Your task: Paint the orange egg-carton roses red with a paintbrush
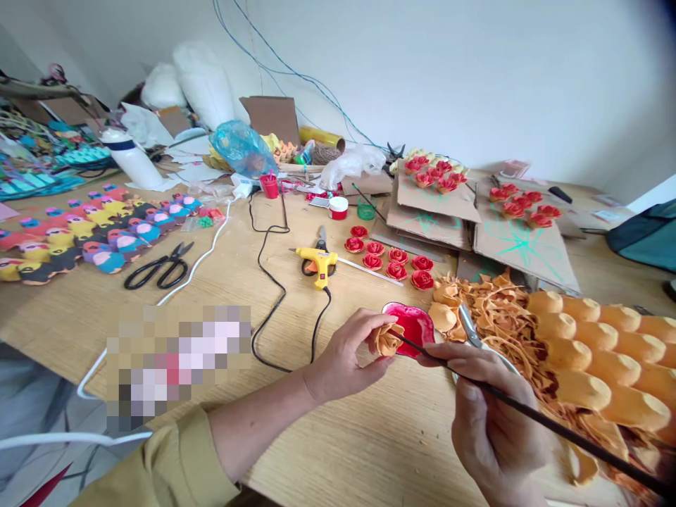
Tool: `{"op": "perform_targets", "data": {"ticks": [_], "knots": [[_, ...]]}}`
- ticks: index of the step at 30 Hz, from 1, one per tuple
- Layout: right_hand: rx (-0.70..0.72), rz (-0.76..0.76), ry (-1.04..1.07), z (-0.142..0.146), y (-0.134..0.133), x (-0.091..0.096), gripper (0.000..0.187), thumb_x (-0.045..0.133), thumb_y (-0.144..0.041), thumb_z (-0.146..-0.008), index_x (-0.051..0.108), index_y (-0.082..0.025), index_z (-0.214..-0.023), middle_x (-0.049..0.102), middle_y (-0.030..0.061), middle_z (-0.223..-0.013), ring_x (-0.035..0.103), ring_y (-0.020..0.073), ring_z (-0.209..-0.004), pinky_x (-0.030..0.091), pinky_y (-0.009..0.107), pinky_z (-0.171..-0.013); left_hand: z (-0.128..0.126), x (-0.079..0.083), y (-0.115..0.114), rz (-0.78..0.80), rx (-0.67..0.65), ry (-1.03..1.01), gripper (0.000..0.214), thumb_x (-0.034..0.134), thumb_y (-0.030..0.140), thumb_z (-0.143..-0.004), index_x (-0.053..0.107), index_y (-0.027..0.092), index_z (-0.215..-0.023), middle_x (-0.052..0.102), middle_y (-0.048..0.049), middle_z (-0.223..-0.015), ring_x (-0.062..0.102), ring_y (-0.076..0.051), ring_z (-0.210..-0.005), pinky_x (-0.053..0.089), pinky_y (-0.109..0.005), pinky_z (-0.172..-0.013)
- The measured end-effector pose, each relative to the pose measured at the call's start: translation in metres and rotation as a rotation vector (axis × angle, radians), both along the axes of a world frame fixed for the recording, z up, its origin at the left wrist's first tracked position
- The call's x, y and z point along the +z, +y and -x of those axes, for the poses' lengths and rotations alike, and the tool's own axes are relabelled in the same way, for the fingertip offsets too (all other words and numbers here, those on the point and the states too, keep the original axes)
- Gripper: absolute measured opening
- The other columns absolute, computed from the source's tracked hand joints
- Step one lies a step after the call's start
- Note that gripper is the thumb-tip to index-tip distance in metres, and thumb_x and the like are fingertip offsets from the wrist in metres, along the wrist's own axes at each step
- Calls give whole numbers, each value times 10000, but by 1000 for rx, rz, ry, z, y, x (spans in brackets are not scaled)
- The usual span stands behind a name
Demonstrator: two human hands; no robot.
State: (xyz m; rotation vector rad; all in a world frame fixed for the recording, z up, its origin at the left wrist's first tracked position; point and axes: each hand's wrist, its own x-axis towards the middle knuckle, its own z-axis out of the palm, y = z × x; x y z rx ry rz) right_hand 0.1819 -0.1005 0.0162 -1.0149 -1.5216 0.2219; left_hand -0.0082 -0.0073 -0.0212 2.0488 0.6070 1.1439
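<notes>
My left hand (346,352) pinches a small unpainted orange paper rose (387,339) just above the wooden table (222,289). My right hand (493,426) grips a long thin dark paintbrush (528,415), its tip touching the rose. Right behind the rose sits a shallow dish of red paint (415,325). A group of finished red roses (391,259) lies on the table beyond the dish. Metal scissors (470,329) rest by my right hand, partly hidden by it.
An orange egg carton (596,359) and orange scraps (501,317) fill the right. A yellow glue gun (320,264) with black cord, black scissors (161,267), colourful bird figures (100,232), cardboard sheets (517,243) bearing red roses, cups and bags lie further back.
</notes>
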Motion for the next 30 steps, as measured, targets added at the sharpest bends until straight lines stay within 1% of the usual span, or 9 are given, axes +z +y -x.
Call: {"op": "perform_targets", "data": {"ticks": [3, 7, 11, 16, 21, 25, 30], "knots": [[24, -1, -35, 0, 0, 0, 190, 538, -137, -1031, 648, -249, -1137, 785, 87, -1118, 796, 223, -943, 671, 392, -778, 0, -1, 1, -34, 1, 4, 461, 711, 228, -950, 577, 231, -1391, 701, -114, -1218, 692, -250, -1089, 600, -356, -906], [46, 10, -91, -1, 1, 1, 215, 521, -125, -1028, 650, -245, -1151, 794, 84, -1103, 795, 214, -948, 664, 382, -806, 0, 0, 1, -47, 15, 22, 451, 697, 223, -954, 576, 229, -1388, 698, -112, -1204, 695, -244, -1079, 599, -347, -893], [68, 3, -111, -2, -1, 1, 219, 509, -115, -1023, 649, -242, -1135, 789, 90, -1101, 790, 213, -942, 657, 380, -804, 0, 0, 2, -57, 32, 25, 457, 701, 215, -939, 583, 235, -1380, 700, -109, -1213, 685, -246, -1099, 592, -361, -927], [68, 29, -106, -7, -5, 1, 201, 497, -140, -1033, 650, -238, -1118, 777, 97, -1102, 780, 212, -936, 646, 370, -788, 0, -1, 2, -47, 43, 44, 463, 704, 210, -930, 588, 232, -1377, 699, -105, -1202, 677, -226, -1041, 587, -319, -836], [65, -2, -86, -7, -3, 1, 166, 505, -182, -1050, 654, -233, -1100, 778, 94, -1065, 780, 213, -909, 648, 359, -758, 0, -2, 2, -54, 42, 42, 467, 706, 218, -934, 584, 230, -1384, 697, -102, -1204, 674, -222, -1035, 589, -314, -826], [112, -40, -92, -4, 1, 0, 190, 499, -151, -1048, 647, -219, -1147, 774, 100, -1086, 772, 205, -964, 647, 354, -812, 0, -4, 3, -78, 34, 16, 474, 716, 221, -934, 579, 226, -1387, 686, -99, -1205, 671, -225, -1075, 586, -313, -848], [167, -28, -183, -7, 0, 0, 232, 495, -108, -1030, 624, -207, -1196, 759, 118, -1146, 745, 209, -1040, 631, 367, -878, 0, -5, 3, -51, 29, 16, 485, 716, 230, -942, 580, 216, -1408, 673, -103, -1192, 673, -201, -984, 585, -283, -779]]}}
